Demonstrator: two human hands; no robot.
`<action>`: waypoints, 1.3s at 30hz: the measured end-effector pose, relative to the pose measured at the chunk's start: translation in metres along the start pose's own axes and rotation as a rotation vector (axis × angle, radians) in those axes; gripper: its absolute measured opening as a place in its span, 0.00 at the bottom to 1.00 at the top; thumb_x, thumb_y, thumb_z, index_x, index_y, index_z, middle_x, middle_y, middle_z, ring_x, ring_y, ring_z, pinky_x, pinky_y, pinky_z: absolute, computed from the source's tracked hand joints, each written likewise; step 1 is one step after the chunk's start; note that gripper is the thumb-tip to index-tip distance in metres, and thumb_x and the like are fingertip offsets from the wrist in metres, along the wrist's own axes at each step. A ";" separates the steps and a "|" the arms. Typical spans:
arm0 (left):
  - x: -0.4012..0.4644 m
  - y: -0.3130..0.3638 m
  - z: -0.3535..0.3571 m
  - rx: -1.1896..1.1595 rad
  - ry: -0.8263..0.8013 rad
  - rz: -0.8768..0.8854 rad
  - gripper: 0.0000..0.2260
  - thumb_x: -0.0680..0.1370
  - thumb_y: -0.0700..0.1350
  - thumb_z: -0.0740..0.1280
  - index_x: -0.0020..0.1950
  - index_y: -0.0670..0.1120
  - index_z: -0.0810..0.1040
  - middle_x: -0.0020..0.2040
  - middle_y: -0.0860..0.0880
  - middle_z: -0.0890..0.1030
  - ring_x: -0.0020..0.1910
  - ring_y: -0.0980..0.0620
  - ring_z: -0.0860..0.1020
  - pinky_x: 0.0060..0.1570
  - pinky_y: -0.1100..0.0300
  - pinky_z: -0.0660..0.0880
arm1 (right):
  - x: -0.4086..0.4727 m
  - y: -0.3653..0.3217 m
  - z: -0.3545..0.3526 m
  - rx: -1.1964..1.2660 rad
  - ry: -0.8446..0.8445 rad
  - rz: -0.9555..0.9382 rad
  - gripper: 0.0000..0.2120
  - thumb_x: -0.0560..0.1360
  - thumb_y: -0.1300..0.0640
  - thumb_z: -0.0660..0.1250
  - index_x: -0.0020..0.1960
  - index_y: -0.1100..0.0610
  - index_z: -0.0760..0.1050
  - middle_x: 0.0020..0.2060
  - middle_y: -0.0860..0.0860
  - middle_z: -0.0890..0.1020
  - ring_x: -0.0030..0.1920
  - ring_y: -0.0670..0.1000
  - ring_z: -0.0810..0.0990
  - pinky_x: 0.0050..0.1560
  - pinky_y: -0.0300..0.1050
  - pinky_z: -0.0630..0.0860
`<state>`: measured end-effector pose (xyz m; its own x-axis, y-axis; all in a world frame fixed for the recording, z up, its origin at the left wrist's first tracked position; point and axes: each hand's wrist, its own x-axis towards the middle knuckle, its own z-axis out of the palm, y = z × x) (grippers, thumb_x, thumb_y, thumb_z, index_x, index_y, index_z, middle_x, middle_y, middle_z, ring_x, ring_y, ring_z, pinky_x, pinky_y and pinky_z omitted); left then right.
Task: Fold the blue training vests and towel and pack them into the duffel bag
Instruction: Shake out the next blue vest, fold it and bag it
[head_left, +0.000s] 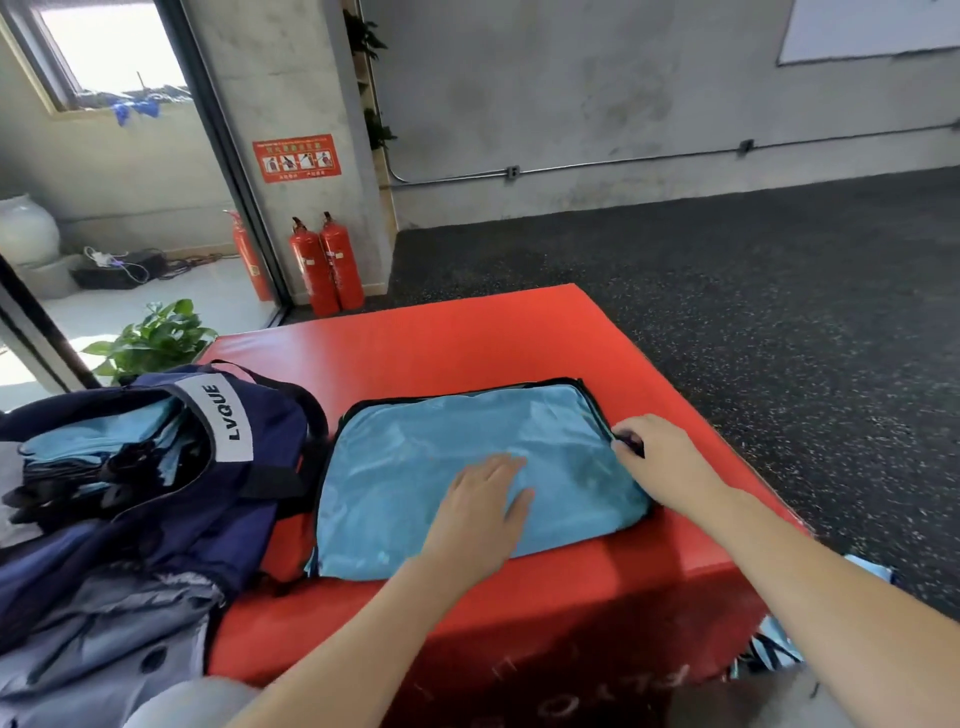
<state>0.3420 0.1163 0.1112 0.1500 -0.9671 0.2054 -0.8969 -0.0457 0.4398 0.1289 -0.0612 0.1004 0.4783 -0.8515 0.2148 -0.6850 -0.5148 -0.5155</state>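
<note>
A light-blue training vest (426, 452) with black trim lies folded flat on a red padded box (467, 343). My left hand (483, 509) presses flat on its middle with straight fingers. At the vest's right edge my right hand (660, 457) has its fingers curled on the black trim. The navy duffel bag (156, 499) stands open at the left, touching the vest's left edge. Inside the bag lie folded blue vests (98, 441).
More blue fabric (769, 644) hangs off the box's near right corner by the floor. A potted plant (150, 338) stands behind the bag. Two red fire extinguishers (327, 265) stand by the wall. Dark speckled floor lies to the right.
</note>
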 end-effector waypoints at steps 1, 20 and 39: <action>0.003 0.013 0.009 -0.025 -0.018 0.029 0.21 0.83 0.53 0.61 0.75 0.48 0.70 0.73 0.50 0.72 0.74 0.50 0.67 0.75 0.58 0.59 | -0.006 0.007 -0.006 0.025 0.015 0.019 0.08 0.77 0.58 0.70 0.55 0.53 0.81 0.48 0.49 0.80 0.48 0.49 0.79 0.56 0.46 0.74; 0.059 0.063 0.094 0.361 -0.156 0.023 0.39 0.72 0.58 0.29 0.82 0.52 0.53 0.82 0.51 0.54 0.81 0.49 0.50 0.78 0.45 0.49 | -0.027 0.038 -0.021 0.288 -0.248 -0.075 0.08 0.74 0.56 0.75 0.52 0.50 0.85 0.42 0.41 0.83 0.42 0.37 0.78 0.47 0.30 0.71; 0.060 0.061 0.094 0.428 -0.193 0.045 0.34 0.80 0.50 0.60 0.82 0.49 0.48 0.83 0.51 0.50 0.81 0.49 0.47 0.78 0.46 0.49 | -0.019 0.035 -0.029 0.384 -0.525 -0.028 0.09 0.68 0.48 0.79 0.48 0.45 0.86 0.34 0.39 0.80 0.35 0.40 0.74 0.44 0.42 0.71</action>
<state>0.2571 0.0322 0.0684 0.0633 -0.9975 0.0314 -0.9977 -0.0625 0.0262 0.0801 -0.0662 0.1023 0.7647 -0.6263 -0.1515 -0.4698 -0.3810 -0.7963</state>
